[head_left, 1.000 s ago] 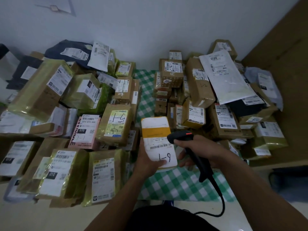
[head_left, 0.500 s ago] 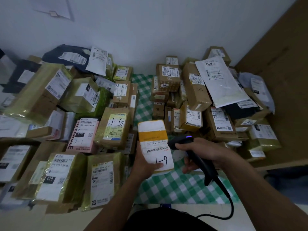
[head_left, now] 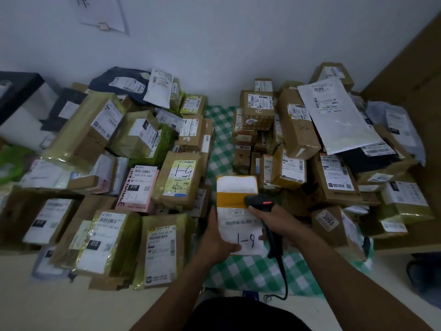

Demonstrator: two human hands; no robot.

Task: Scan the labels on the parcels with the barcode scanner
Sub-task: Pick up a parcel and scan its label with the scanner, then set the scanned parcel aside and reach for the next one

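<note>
Right now the left hand (head_left: 216, 244) holds a flat, rectangular parcel (head_left: 235, 185) by its lower left edge, fingers curled beneath it and the thumb pressed on the white label (head_left: 238, 222), which carries a printed barcode and a handwritten "1-9". The parcel's upper part is soft white wrapping crossed by a matte orange band. The right hand (head_left: 278, 219) is wrapped round the handle of the black plastic barcode scanner (head_left: 260, 201), whose rounded head, with a small red light on top, sits over that orange band just above the barcode. A thin black cable (head_left: 285, 278) trails from the handle toward the person. On either side lie heaps of sealed parcels, their contents hidden: on the left, cardboard boxes sheathed in glossy yellowish tape, a pink box (head_left: 139, 189) and a dark blue bag (head_left: 119, 80); on the right, plain brown cartons, a box marked "3003" (head_left: 331, 223) and a long, smooth white mailer (head_left: 334, 115) tilted on top of the pile. Between the heaps a green-and-white checked cloth (head_left: 253, 271) covers the bench (head_left: 47, 306), whose pale surface shows at the near left. Behind stands a plain white wall (head_left: 214, 44) with a paper sheet (head_left: 102, 13) fixed to it, and a brown board (head_left: 417, 80) leans at the right.
</note>
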